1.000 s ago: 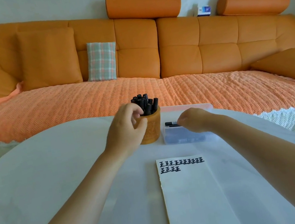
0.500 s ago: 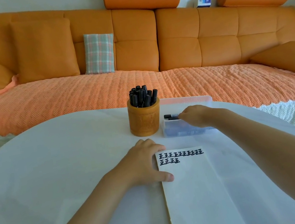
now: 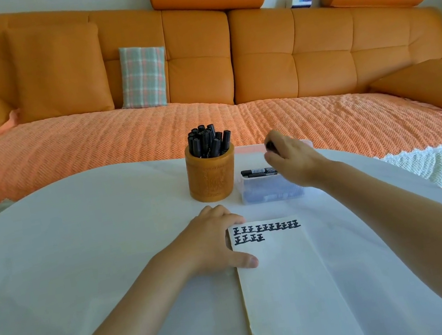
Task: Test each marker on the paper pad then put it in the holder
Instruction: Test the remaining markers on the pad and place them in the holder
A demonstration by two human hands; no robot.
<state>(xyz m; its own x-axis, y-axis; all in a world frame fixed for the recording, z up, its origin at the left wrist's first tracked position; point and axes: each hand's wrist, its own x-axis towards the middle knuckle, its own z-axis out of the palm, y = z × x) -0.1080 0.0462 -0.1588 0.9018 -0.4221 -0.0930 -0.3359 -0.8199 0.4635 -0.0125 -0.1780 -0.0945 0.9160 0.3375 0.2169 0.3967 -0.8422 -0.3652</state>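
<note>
- White round table [image 3: 78, 236] in front of an orange sofa [image 3: 312, 56]; the task items sit from the table's middle to its far edge.
- Right hand [image 3: 292, 162] pinches a black marker [image 3: 270, 146]. Only its dark end pokes out above the fingers, so I cannot tell whether it is capped.
- Change: half a second ago this hand was down in the clear plastic box [image 3: 268, 193]; now it is raised over the box's far rim with the marker in it. New marker picked.
- Left hand [image 3: 213, 245] was at the bamboo holder [image 3: 210, 175] a second ago. It now lies on the top-left corner of the paper pad [image 3: 288, 288], the same spot as half a second ago. Its thumb lies flat across the pad's left edge, fingers relaxed, holding nothing.
- Judgement: the last marker is in the holder and the next cycle has started. Testing this one on the pad is still to do.
- Pose: the right forearm reaches in from the near right edge, back of the hand toward the camera. The left forearm comes in diagonally from the near left edge.
- Spare markers [image 3: 257, 172] lie on top of the box, by the right hand.
- Holder stands just left of the box near the far edge, packed with stored markers [image 3: 208, 141].
- Test marks [image 3: 266, 228] fill two rows at the pad's top; the rest is blank.
</note>
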